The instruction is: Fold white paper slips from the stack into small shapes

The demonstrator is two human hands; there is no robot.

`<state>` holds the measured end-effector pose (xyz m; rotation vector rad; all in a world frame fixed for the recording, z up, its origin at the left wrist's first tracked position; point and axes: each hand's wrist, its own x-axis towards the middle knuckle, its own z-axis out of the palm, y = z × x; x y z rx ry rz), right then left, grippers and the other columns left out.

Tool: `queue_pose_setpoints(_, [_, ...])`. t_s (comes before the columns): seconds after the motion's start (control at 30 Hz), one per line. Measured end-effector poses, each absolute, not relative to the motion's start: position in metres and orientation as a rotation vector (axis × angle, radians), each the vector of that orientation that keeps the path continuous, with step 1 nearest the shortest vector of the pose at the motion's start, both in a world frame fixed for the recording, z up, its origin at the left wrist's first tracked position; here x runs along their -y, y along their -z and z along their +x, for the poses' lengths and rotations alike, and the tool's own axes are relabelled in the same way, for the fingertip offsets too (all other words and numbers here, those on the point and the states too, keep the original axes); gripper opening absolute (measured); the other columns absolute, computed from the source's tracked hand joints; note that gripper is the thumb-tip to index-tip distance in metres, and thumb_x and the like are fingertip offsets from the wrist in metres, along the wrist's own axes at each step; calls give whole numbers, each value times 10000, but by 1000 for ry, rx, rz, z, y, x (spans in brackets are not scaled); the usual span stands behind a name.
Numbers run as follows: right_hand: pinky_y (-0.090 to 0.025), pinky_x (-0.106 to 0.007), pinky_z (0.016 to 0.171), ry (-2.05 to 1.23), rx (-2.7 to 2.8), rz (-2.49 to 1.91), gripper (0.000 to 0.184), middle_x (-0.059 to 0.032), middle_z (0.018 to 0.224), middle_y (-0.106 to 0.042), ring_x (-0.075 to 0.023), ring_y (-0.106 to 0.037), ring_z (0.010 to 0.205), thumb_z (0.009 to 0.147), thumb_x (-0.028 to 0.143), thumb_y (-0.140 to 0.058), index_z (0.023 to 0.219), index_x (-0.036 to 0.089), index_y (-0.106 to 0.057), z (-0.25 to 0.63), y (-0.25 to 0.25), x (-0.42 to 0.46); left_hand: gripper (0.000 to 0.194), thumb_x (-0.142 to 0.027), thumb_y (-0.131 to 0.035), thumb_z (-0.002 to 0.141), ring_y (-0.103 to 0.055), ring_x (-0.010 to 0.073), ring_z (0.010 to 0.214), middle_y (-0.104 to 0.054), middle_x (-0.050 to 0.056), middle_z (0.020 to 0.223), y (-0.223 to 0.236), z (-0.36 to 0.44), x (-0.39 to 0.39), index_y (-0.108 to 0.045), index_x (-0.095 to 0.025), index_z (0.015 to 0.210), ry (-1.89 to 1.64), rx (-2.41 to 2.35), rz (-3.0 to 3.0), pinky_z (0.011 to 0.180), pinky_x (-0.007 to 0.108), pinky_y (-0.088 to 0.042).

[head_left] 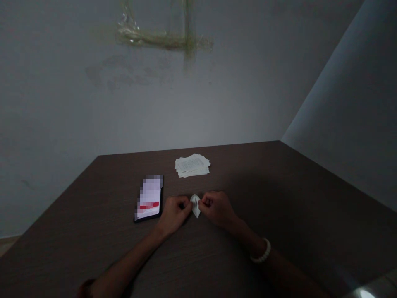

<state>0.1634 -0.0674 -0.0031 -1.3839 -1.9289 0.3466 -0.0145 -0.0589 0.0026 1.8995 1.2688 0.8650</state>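
Observation:
A small piece of folded white paper (195, 206), pointed at its top and bottom, is between my hands just above or on the dark table. My left hand (175, 212) pinches its left side between thumb and fingers. From the other side, my right hand (218, 207) grips the right edge with thumb and forefinger, its other fingers curled in. The exact folds are too small to make out. Beyond my hands lies a loose stack of printed paper sheets (192, 164).
To the left of my left hand, a phone (149, 198) with a lit, partly blurred screen lies on the brown table (102, 198). A grey wall (235, 103) stands behind the table's far edge, and another wall (350, 124) runs along the right.

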Motion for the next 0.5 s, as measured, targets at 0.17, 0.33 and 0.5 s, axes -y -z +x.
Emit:
queue_pose_setpoints(0.17, [-320,-218,519,-349,1942,-1354,165,25,525,-603,-93,-500,474,732,223,-646,576,175,-618,166,2,67,364,-390,-547,793,-452,122,516,-475,-27,511,-7,-13,60,-513,-160,513,-904,-1312,1908,507,226,-342])
queue_pose_setpoints(0.33, [-331,-217,538,-334,2027,-1280,159,18,530,-614,-99,-515,503,740,221,-646,587,179,-635,167,6,67,224,-349,-580,808,-550,147,585,-610,4,634,-4,-15,60,-676,-149,787,-1057,-1332,1973,569,241,-409])
queue_pose_setpoints(0.5, [-359,-233,592,-316,2062,-1268,124,20,575,-640,-106,-530,529,772,251,-649,662,194,-656,168,5,68,203,-293,-555,840,-578,150,621,-648,25,699,-2,-16,60,-699,-158,795,-1099,-1285,2087,581,241,-423])
